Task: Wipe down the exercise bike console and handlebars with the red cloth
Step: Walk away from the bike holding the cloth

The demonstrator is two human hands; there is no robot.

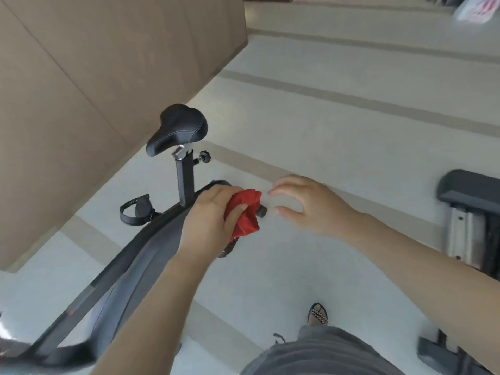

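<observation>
Left hand [208, 220] gripping bunched red cloth [247, 212], thumb pressing into it, over exercise bike [151, 253] frame; cloth hiding all but the tip of a black knob [262, 211]; right hand [311, 207] hovering just beside, fingers spread, holding nothing; bike's front end running off lower-left edge, blurring.

So the room is mostly a big tan wall [81, 90] with thin seam lines, filling the upper left. A pale glossy floor [311, 266] spreads out from its base, with darker beige stripes [351, 100] running across it. Far across from the wall there's a grey padded machine [470, 185] on a metal frame. Light is soft and even.
</observation>
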